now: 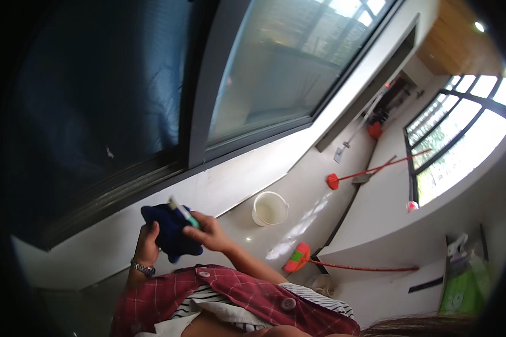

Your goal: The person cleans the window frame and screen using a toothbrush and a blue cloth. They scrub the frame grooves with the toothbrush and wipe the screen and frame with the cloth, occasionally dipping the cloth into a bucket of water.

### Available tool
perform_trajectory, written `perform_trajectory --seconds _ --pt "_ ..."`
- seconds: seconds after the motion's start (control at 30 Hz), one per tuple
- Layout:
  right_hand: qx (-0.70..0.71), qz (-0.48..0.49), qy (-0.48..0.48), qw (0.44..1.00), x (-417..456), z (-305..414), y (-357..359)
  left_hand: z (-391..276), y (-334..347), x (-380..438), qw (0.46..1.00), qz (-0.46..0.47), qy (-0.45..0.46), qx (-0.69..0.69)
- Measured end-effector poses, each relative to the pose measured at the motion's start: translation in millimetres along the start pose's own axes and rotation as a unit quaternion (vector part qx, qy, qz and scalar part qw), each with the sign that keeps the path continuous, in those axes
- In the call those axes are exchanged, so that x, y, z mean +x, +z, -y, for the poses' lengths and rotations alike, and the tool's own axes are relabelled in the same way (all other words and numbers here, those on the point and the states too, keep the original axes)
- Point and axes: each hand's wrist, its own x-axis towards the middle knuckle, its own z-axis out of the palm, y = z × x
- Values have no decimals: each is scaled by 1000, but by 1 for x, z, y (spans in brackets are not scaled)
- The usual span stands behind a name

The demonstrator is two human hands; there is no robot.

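Note:
A crumpled dark blue cloth (173,231) lies across my left hand (148,244), whose thumb presses on it. In my right hand (208,234) is a small brush (183,212) with a green and white handle; its tip lies over the cloth, and these fingers touch the cloth too. Both hands are in front of my chest, close to the white ledge below the sliding window (278,76). The lower fingers of my left hand are hidden behind the cloth.
A white bucket (270,208) stands on the floor by the wall. Beyond it are a red broom (333,181), a dustpan (361,179) and a flat mop (338,155). An orange and green broom (297,258) lies nearer, and a green bag (464,290) is at the right.

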Motion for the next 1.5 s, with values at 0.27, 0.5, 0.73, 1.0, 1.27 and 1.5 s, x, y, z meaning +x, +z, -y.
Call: perform_trajectory --seconds 0.27,0.5,0.73,1.0,1.27,1.5 --pt "120 -96 44 987 -11 -19 -3 -7 -22 -22 995 -14 6 98" --pt "-12 -125 -19 992 -11 7 20 -30 -57 -38 988 6 -37 148" --pt "30 -245 48 968 2 17 93 -54 -136 -58 995 32 -77 54" --pt "-157 -313 30 936 6 38 144 -100 -156 -51 970 12 67 233" --pt "-213 -389 -16 896 31 68 122 -120 -119 -9 984 160 10 72" --pt "-344 -364 -162 851 116 70 57 -137 -84 40 969 36 187 155"
